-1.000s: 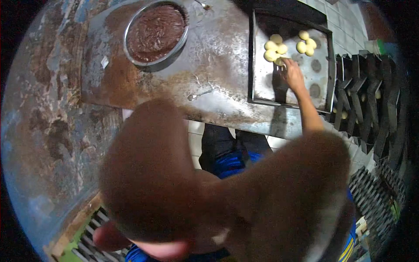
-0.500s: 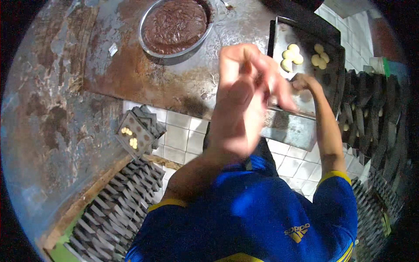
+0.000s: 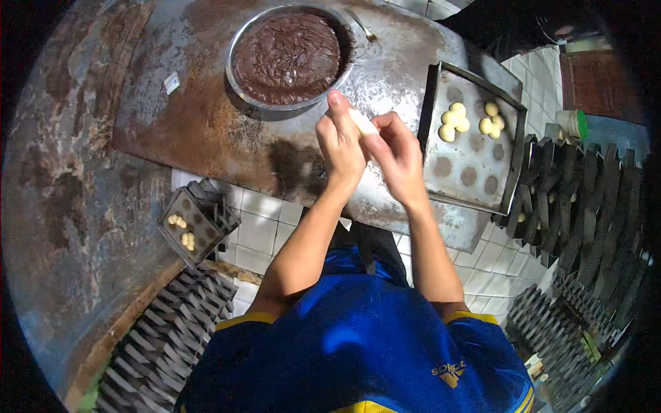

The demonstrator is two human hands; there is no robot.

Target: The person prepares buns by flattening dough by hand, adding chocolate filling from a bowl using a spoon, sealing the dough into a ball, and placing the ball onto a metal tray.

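Observation:
In front of the metal bowl, my two hands meet over the table around a pale piece of dough [image 3: 363,122]. My left hand [image 3: 341,150] is closed around its left side with the thumb up. From the right, the fingers and thumb of my right hand [image 3: 399,155] pinch it; part of the dough is hidden by the fingers. The bowl [image 3: 233,76] is filled with thick, dark brown paste [image 3: 288,58]. Right of my hands lies a dark-rimmed baking tray [image 3: 451,189], carrying two clusters of pale dough balls [image 3: 454,122], with round dark marks on its surface.
A utensil [image 3: 363,25] lies beyond the bowl, and a white scrap [image 3: 171,82] left of it. Stacked trays [image 3: 578,193] stand at the right, more [image 3: 165,323] at the lower left. A smaller-looking tray with dough [image 3: 196,213] tops a stack below the table's edge.
My right hand has left the baking tray and come to my left hand. The left hand has lowered from close to the camera, and both now hold the dough. The view has shifted slightly.

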